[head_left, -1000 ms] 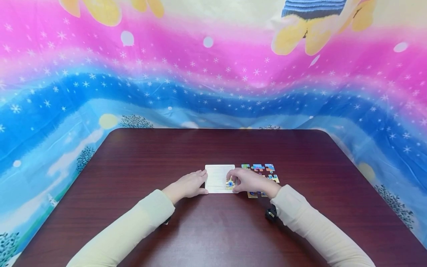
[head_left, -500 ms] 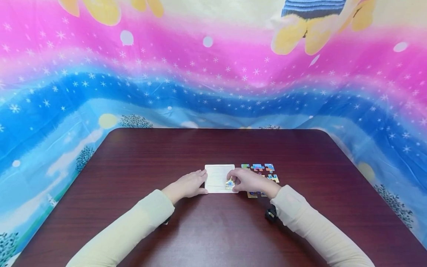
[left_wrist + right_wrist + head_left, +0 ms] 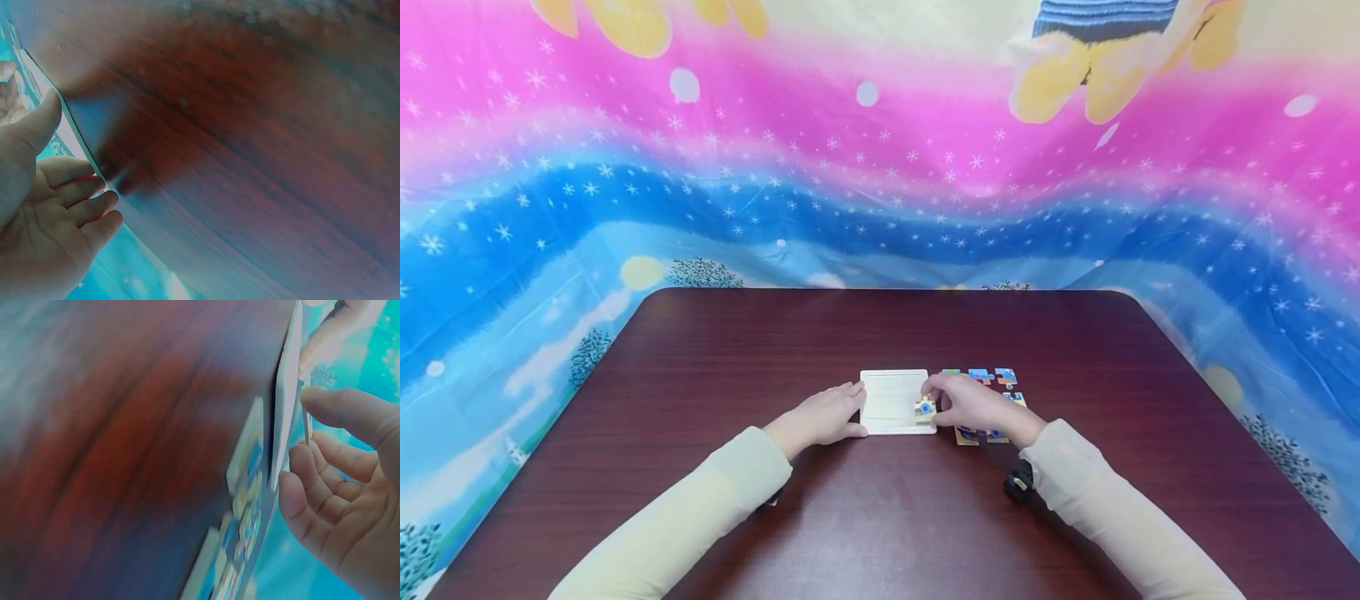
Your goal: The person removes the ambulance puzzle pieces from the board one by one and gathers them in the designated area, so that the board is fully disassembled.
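Note:
A pale, shallow puzzle board (image 3: 889, 398) lies on the table in the head view. My left hand (image 3: 823, 414) rests at its left edge with thumb and fingers extended, touching the rim. Above the board's right side, my right hand (image 3: 973, 404) pinches a yellow puzzle piece (image 3: 925, 409) with a blue round mark on it. In the right wrist view the held piece (image 3: 306, 419) appears edge-on between thumb and fingers, raised off the board (image 3: 284, 400). The left wrist view has the left hand's thumb and fingertips (image 3: 112, 200) along the board's edge.
Several loose puzzle pieces (image 3: 1006, 377) lie in rows right of the board, partly hidden under my right hand and wrist. More pieces (image 3: 967, 437) lie nearer me. The dark wooden table (image 3: 760, 333) ends at a patterned cloth (image 3: 865, 208) hanging behind.
My right hand has shifted slightly right with the yellow puzzle piece, which was lower left in the board's corner and is now lifted. My left hand stays where it was.

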`<control>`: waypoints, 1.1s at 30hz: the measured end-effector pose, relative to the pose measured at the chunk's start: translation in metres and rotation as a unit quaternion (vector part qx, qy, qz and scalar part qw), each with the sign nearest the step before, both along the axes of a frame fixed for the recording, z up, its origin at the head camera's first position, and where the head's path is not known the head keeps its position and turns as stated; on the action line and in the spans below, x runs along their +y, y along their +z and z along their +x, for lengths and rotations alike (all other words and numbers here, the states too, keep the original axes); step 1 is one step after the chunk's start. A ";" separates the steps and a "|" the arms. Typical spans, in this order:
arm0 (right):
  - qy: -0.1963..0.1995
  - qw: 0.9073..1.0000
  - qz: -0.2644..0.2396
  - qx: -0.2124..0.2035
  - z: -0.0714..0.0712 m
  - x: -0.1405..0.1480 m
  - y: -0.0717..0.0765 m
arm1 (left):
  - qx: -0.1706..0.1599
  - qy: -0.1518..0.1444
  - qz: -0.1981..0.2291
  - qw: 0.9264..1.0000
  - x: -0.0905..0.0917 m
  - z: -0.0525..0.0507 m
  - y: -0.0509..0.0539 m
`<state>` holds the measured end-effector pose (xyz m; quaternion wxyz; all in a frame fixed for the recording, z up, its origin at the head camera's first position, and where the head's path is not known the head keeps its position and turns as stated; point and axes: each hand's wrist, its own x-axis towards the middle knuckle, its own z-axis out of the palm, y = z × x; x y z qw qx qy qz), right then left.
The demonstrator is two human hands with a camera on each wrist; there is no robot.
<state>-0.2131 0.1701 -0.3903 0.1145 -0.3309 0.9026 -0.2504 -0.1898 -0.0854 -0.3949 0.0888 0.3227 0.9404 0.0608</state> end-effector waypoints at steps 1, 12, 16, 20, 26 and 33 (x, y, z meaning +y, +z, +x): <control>0.003 1.000 -0.002 0.004 0.000 0.003 0.000 | 0.000 0.000 0.001 1.000 0.000 0.000 0.000; -0.012 1.000 -0.017 0.007 0.003 0.042 0.005 | -0.007 0.003 0.001 1.000 -0.001 0.001 0.000; -0.024 0.999 -0.019 0.016 0.004 0.057 0.006 | -0.007 0.002 0.004 1.000 -0.001 0.001 0.000; -0.039 0.999 -0.014 0.016 0.006 0.073 0.005 | -0.005 0.004 0.003 1.000 -0.001 0.001 -0.001; -0.066 0.998 0.003 -0.003 0.011 0.096 0.004 | -0.008 0.007 0.004 1.000 0.000 0.001 0.000; -0.077 0.997 0.012 -0.019 0.016 0.118 0.003 | -0.009 0.006 0.003 1.000 0.001 0.001 0.001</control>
